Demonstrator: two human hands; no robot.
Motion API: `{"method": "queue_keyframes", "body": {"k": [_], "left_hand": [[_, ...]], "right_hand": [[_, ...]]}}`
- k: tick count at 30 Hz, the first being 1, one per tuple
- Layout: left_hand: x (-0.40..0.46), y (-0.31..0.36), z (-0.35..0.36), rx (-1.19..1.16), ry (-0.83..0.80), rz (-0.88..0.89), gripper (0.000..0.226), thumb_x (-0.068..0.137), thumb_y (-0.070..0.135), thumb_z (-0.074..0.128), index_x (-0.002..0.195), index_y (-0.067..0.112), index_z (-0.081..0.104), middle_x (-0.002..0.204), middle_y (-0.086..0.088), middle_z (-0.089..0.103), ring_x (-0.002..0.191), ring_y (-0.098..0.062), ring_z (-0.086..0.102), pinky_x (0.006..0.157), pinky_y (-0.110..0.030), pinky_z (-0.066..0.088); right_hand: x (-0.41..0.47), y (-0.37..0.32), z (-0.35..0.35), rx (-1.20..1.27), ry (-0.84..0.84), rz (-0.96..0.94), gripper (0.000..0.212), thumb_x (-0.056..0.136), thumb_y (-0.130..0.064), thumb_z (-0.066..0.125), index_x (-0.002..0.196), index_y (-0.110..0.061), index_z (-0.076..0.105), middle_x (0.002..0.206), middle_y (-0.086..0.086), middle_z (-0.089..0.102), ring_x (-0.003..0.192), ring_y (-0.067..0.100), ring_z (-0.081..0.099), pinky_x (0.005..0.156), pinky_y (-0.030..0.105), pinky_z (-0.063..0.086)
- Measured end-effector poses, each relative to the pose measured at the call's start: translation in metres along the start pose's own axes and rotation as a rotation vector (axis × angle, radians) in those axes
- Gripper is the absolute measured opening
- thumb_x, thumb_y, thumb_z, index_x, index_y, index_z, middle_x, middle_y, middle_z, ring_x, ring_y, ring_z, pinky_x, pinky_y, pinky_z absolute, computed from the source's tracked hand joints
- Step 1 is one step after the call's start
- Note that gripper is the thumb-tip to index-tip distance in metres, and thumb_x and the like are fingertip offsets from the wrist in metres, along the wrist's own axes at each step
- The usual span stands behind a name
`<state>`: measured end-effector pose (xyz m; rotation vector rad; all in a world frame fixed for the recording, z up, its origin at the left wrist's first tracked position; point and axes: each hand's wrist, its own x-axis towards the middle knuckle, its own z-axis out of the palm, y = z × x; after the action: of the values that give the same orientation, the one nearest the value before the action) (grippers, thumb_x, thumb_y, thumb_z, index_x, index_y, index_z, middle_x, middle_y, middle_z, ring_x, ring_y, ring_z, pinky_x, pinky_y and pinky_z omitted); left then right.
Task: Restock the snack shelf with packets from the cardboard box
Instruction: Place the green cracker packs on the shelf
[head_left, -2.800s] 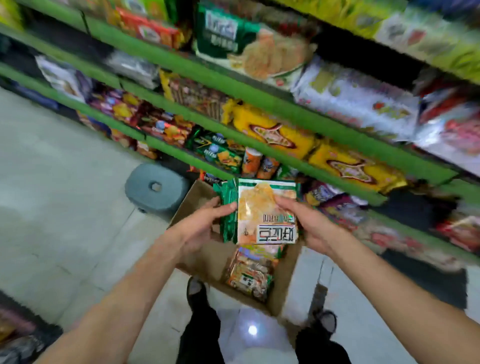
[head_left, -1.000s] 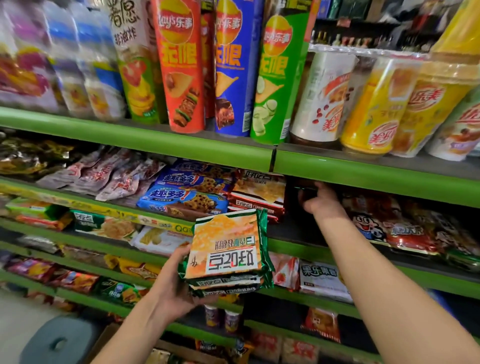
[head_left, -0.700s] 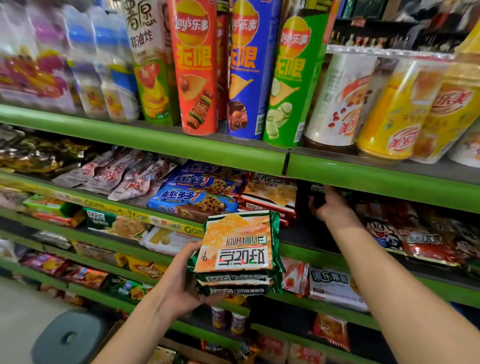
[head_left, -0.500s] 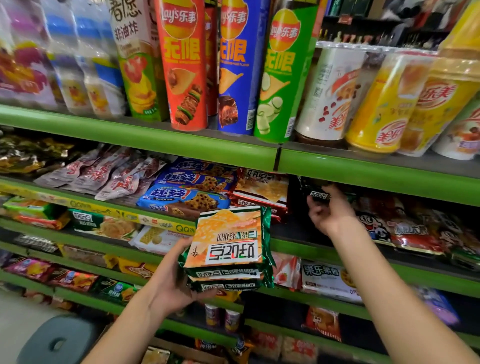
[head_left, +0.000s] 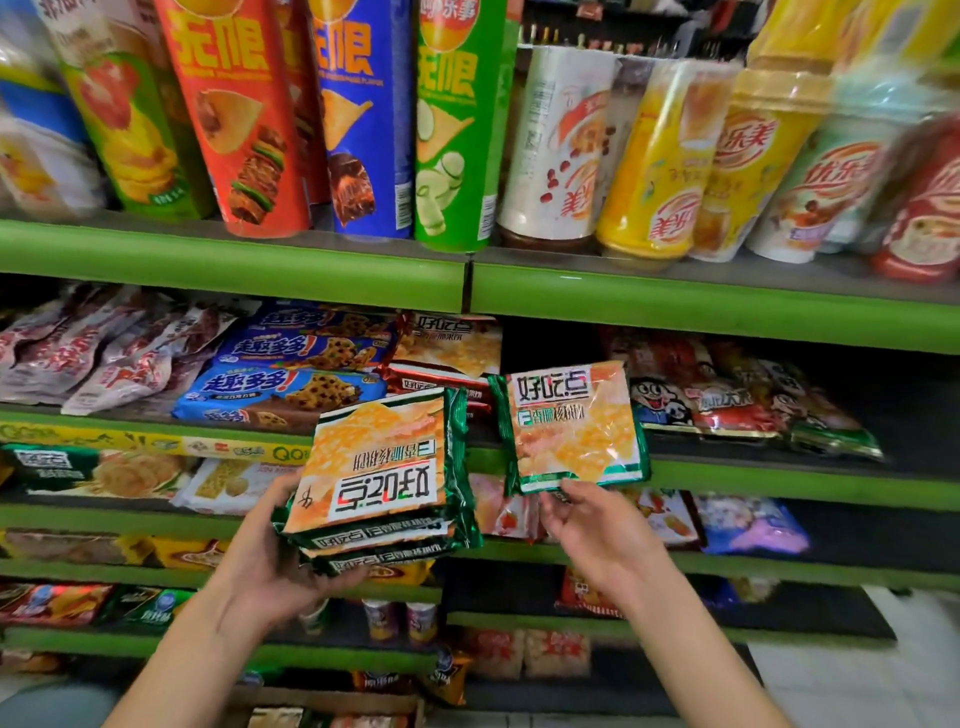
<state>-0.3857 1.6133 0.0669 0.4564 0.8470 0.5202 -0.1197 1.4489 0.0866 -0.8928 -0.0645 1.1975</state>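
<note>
The cardboard box (head_left: 322, 714) at the bottom edge holds packets. The left hand (head_left: 260, 566) grips a stack of packets (head_left: 382, 478), print upside down. The right hand (head_left: 587, 525) pinches 1 packet (head_left: 571, 426) by its lower edge, upright, before the shelf (head_left: 779, 475).

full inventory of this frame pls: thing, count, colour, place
packet stack: several, green-orange, in left hand
single packet: 1, green-orange, pinched by right hand at the shelf gap
red packets: a stack, red-orange, shelf behind the stack
cookie packs: about 3, blue, left of those
chip tubes: about 4, green, red, blue, top shelf
drink cups: about 5, white, yellow, red, top right
shelves: several, green
left hand: under stack
right hand: at packet's lower edge
</note>
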Motion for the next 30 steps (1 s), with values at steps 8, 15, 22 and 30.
{"method": "queue_keyframes", "body": {"k": [8,15,22,30], "left_hand": [[-0.006,0.002,0.005,0.052,-0.004,0.028,0.065,0.036,0.043,0.088,0.094,0.016,0.074,0.105,-0.019,0.075,0.103,-0.04,0.063,0.072,-0.057,0.055],[-0.007,-0.002,0.008,0.082,-0.065,0.084,0.036,0.051,0.044,0.081,0.075,0.017,0.079,0.095,-0.016,0.077,0.073,-0.036,0.074,0.073,-0.053,0.056],[-0.011,-0.001,0.012,0.07,-0.031,0.071,0.034,0.063,0.046,0.075,0.08,0.017,0.079,0.099,-0.016,0.076,0.092,-0.037,0.065,0.071,-0.052,0.055],[-0.015,-0.001,0.015,0.04,-0.058,0.063,0.031,0.065,0.045,0.073,0.073,0.016,0.08,0.097,-0.017,0.076,0.097,-0.036,0.063,0.071,-0.051,0.056]], "right_hand": [[-0.004,0.002,0.004,-0.009,0.01,0.025,0.011,0.098,0.006,0.045,0.095,0.0,0.053,0.094,0.018,0.053,0.084,0.025,0.056,0.076,0.035,0.052],[-0.001,0.003,0.002,0.023,-0.021,0.01,0.01,0.096,0.007,0.048,0.1,0.005,0.057,0.095,0.019,0.058,0.081,0.025,0.059,0.066,0.027,0.06],[0.0,0.005,0.0,0.051,-0.02,0.017,0.01,0.086,0.003,0.054,0.095,0.0,0.054,0.093,0.018,0.056,0.083,0.026,0.058,0.065,0.027,0.061],[0.0,0.003,-0.004,0.11,-0.03,0.022,0.01,0.079,-0.001,0.056,0.085,-0.006,0.051,0.083,0.018,0.062,0.081,0.029,0.061,0.074,0.034,0.054]]}}
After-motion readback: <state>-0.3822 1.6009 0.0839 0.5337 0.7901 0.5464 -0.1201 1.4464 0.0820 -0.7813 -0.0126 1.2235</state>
